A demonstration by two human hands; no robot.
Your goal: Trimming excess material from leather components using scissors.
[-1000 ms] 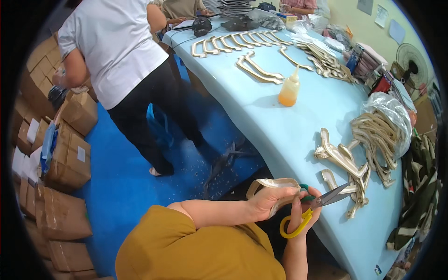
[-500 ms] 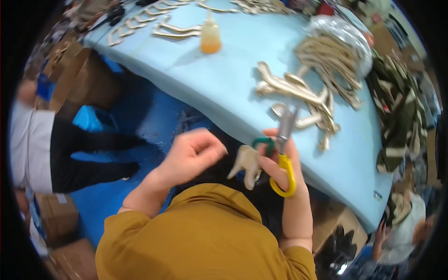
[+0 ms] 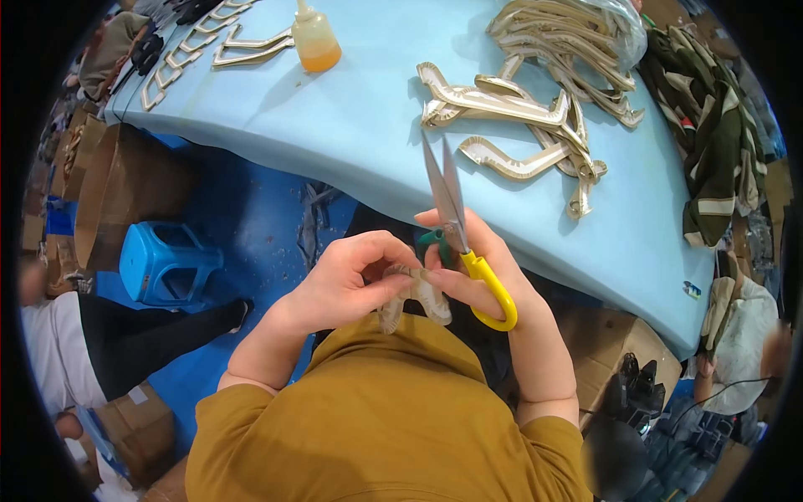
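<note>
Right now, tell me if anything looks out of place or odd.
A crumpled dark thing lies on the floor, perhaps dropped there. On the table, the strips right of centre lie crossed in a jumble, unlike the orderly row at upper left.

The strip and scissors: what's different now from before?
The left hand, which had let go of the strip, came back rightward; its fingers pinch it again. The scissors swung from pointing right to pointing ahead. Unchanged: the right hand holds the scissors; the bottle stands on the table.
</note>
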